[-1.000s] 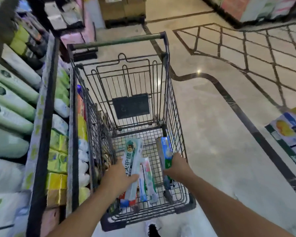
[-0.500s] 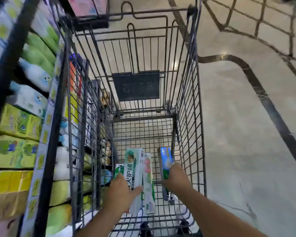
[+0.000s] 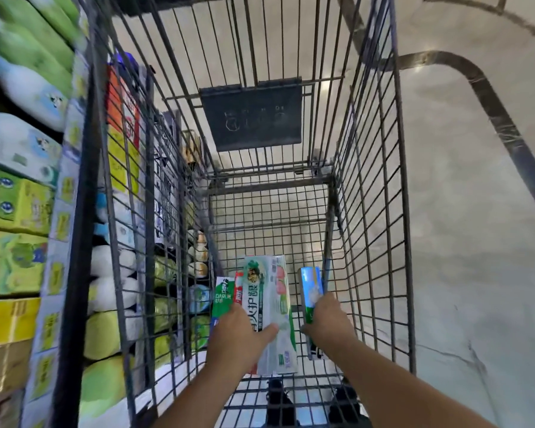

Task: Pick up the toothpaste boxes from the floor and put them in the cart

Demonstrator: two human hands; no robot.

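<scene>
I am leaning over the wire cart (image 3: 368, 168), which now fills nearly the whole view; a second ago I stood back from it and saw its handle, so my head and arms have come down into the basket.

To the left of the cart, touching its side wall, stand shop shelves (image 3: 74, 211) packed with green, yellow and white packages, blurred.

Inside the cart, near its left wall, my left hand (image 3: 238, 338) grips a fan of toothpaste boxes (image 3: 266, 304): a green one, a red one and a long pale one on top, thumb curled across them. How many boxes I cannot tell.

Inside the cart, near its right wall, my right hand (image 3: 329, 322) is closed round a blue and green toothpaste box (image 3: 311, 291), held on edge.

Both bundles sit lower in the cart than before, close above its mesh bottom, whether touching it I cannot tell. I judge I am about to set them down and let go.

Right of the cart lies pale marble floor (image 3: 476, 242).
</scene>
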